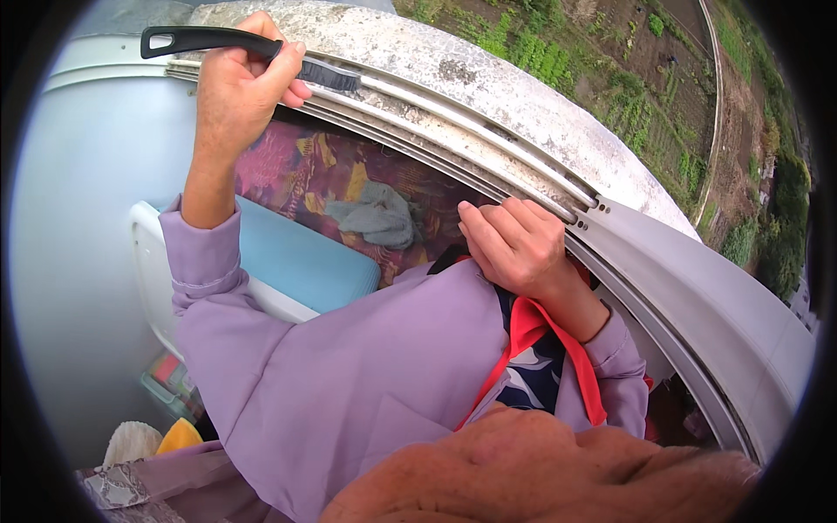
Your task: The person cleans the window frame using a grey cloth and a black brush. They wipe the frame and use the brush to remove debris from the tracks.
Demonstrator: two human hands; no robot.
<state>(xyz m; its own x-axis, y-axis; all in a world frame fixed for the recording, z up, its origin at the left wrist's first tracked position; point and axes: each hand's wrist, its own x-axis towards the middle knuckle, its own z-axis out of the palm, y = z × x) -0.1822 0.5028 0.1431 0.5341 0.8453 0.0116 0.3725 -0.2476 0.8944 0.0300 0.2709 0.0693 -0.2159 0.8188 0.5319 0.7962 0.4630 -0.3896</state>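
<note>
A gap-cleaning brush with a black looped handle and dark grey bristles is in my left hand, which is closed round it. The bristles lie in the metal window track near its left end. My right hand is curled into a fist beside the inner edge of the track, close to my chest. Nothing sticks out of it, and its palm side is hidden.
Outside the track runs a rough, stained concrete ledge, with green garden plots far below. A white window frame stands at right. Below the track are a grey cloth on patterned fabric and a light-blue lidded box.
</note>
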